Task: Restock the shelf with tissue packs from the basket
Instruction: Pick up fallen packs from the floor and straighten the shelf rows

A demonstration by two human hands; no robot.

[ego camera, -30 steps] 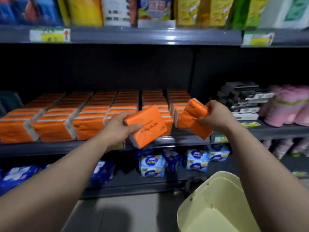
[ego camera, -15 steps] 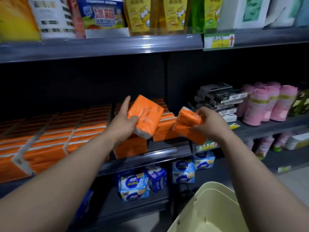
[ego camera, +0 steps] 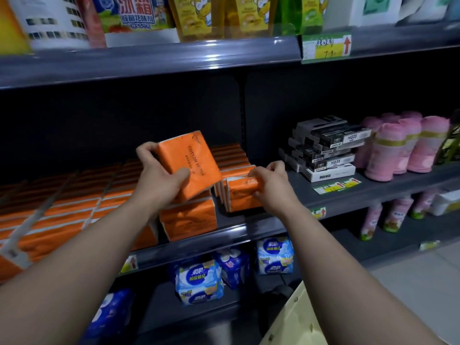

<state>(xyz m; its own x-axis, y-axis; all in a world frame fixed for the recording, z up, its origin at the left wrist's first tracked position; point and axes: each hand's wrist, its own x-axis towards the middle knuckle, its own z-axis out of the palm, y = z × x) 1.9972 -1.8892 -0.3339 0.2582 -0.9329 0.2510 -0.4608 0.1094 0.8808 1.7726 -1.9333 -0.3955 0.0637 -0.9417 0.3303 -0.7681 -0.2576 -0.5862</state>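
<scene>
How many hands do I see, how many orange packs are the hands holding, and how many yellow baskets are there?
Hands: 2 (left hand, right hand)
Orange tissue packs held: 2 (raised pack, lower pack)
Yellow basket: 1
Total: 5

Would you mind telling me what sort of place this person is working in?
Most likely a supermarket or convenience store aisle: tiered dark shelves carry rows of identical orange tissue packs, and price tags are clipped to the shelf edges.
</scene>
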